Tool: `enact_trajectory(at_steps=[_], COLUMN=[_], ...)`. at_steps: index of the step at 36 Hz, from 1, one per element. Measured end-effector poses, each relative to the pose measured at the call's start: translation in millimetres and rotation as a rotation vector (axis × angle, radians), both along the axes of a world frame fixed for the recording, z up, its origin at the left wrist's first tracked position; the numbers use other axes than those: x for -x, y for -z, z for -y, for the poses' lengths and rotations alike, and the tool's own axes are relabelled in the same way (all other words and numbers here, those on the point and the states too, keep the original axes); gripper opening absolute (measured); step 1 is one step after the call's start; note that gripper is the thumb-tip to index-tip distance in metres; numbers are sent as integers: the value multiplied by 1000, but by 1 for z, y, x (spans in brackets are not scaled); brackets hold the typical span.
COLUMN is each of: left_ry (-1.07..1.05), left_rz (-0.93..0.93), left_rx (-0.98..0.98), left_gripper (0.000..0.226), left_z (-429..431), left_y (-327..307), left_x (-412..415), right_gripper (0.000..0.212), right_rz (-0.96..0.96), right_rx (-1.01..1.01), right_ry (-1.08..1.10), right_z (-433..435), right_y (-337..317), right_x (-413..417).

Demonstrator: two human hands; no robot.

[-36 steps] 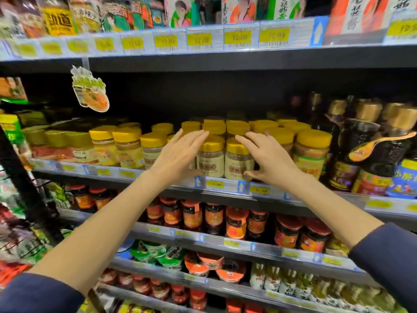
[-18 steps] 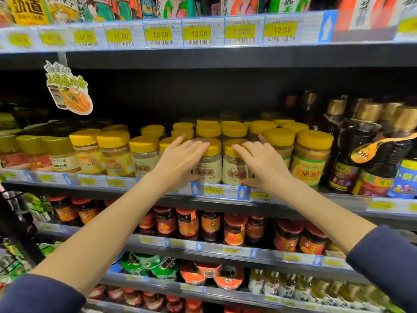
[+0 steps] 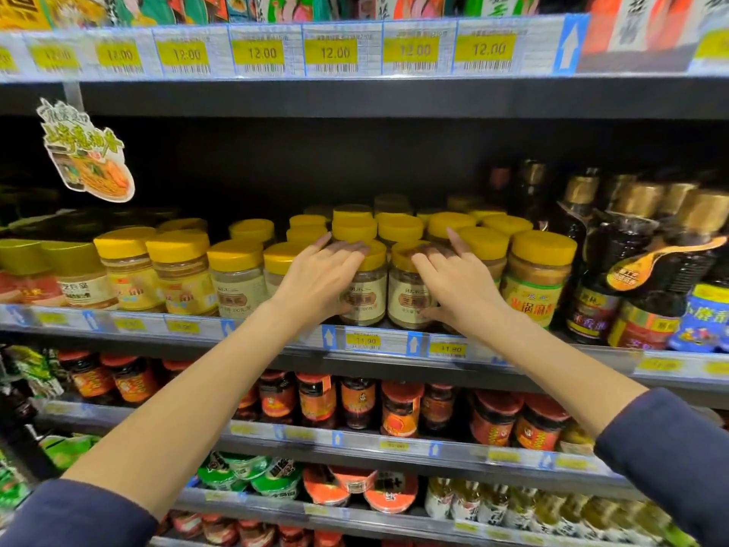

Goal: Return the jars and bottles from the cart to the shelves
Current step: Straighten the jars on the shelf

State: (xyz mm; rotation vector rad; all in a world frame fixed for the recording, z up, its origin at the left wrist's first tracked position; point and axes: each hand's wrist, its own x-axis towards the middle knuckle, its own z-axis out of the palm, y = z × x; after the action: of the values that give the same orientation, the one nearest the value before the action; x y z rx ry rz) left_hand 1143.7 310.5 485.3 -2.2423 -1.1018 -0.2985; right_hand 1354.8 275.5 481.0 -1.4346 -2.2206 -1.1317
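Two yellow-lidded jars with cream labels stand side by side at the front of the middle shelf (image 3: 276, 337). My left hand (image 3: 319, 280) lies against the left jar (image 3: 365, 296), its straight fingers across the lid and the thumb low by the label. My right hand (image 3: 459, 284) mirrors it on the right jar (image 3: 406, 304), with the fingers over the lid and one finger reaching the jar behind. Both jars are upright and rest on the shelf. No cart is in view.
More yellow-lidded jars (image 3: 177, 270) fill the row to the left and behind. A larger jar (image 3: 538, 278) and dark sauce bottles (image 3: 631, 270) stand to the right. Red-lidded jars (image 3: 398, 408) line the shelf below. A paper tag (image 3: 86, 152) hangs at the upper left.
Both hands moved forward from just in front of the two jars until their fingers lay over the lids. The view has shifted a little to the left.
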Motion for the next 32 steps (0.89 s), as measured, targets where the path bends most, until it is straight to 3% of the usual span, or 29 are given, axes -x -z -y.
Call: enact_trajectory(at_steps=[10, 18, 32], left_ry=[-16, -31, -84], left_rz=[22, 113, 227], left_rx=[8, -37, -41], left_gripper=[92, 96, 94], left_z=[-1, 7, 23], left_y=[3, 2, -9], left_x=[-1, 23, 104], right_gripper=[81, 84, 80], right_rz=[10, -153, -201], right_rx=[16, 69, 220], right_ry=[-34, -206, -362], right_z=[-2, -3, -20], right_y=[-1, -5, -16], right_x=[-4, 3, 72])
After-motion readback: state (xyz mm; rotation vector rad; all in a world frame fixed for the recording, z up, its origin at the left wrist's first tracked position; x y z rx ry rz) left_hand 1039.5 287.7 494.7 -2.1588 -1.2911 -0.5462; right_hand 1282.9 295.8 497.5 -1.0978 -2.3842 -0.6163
